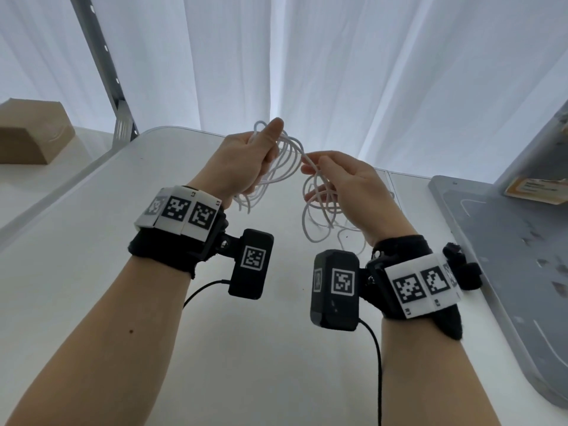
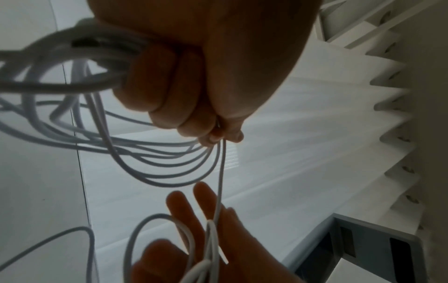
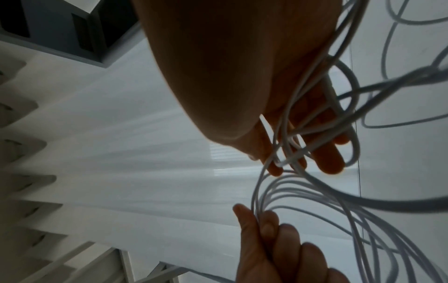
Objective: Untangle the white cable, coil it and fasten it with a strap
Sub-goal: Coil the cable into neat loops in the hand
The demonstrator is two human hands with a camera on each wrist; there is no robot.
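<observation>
Cable held in the air between both hands

I see the white cable [image 1: 284,167] above the surface [image 1: 92,241]. My left hand [image 1: 250,158], at 11 o'clock, is closed around a bundle of loops. My right hand [image 1: 341,186], at 1 o'clock, pinches one strand with the thumb while the other fingers stay loose, tangled loops hanging below it.

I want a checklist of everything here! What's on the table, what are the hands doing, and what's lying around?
Surface: white table, seam at right.
Job's things: white cable, loops gathered, rest still tangled; no strap seen.
Clutter: cardboard box far left; grey tray at right.
Grippers: left hand grips the gathered loops; right hand pinches a strand, tangle hanging from it.
Cables: black leads from the wrist cameras.
Surroundings: white curtain, metal post.
</observation>
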